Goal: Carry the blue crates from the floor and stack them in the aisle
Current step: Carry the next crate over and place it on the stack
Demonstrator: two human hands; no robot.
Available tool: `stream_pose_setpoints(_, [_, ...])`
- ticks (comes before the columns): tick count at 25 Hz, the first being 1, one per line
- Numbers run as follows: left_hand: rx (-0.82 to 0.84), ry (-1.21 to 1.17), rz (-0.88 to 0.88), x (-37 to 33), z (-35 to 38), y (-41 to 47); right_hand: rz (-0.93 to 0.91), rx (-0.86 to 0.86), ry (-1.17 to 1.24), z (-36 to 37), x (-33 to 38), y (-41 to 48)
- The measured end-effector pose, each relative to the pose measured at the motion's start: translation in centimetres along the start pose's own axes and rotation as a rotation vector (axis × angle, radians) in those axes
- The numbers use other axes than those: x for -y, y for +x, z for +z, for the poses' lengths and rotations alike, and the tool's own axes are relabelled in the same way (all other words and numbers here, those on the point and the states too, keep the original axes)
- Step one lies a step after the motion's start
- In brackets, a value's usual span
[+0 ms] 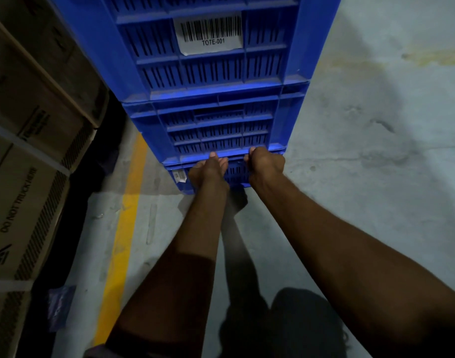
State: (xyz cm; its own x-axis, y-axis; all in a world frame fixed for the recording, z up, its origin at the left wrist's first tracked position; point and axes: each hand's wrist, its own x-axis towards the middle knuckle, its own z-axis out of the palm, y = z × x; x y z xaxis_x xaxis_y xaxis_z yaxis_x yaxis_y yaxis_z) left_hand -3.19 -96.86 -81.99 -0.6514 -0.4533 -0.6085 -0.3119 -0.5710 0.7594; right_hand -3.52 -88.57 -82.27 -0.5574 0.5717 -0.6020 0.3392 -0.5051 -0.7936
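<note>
Three blue slotted crates stand stacked on the grey floor ahead of me. The top crate (208, 47) carries a white barcode label (211, 32) reading TOTE-001. Below it sits the middle crate (216, 127), and the bottom crate (236, 174) rests on the floor with a small label at its left corner. My left hand (208, 169) and my right hand (266, 164) reach down side by side. Both curl their fingers around the rim of the bottom crate, right under the middle crate's base. The fingertips are hidden in the gap.
Strapped cardboard boxes (27, 151) stacked along the left read DO NOT TRUCK HERE. A yellow floor line (123, 228) runs between them and the crates. Bare concrete floor (376, 125) lies to the right. My dark shoe (293, 324) is at the bottom.
</note>
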Motion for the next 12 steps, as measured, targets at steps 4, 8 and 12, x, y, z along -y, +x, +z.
stream_pose_setpoints(4, [0.024, 0.076, -0.037, -0.1, -0.3, -0.7, -0.019, 0.010, -0.069, 0.2, -0.3, 0.1])
stream_pose_setpoints(8, [0.105, 0.244, -0.137, -4.2, -2.3, -2.7, 0.116, 0.076, -0.136, -2.4, 2.7, -1.9])
stream_pose_setpoints(12, [-0.076, 0.413, 0.106, -10.9, -1.7, -10.2, 0.023, 0.145, -0.451, -5.2, 10.0, -8.8])
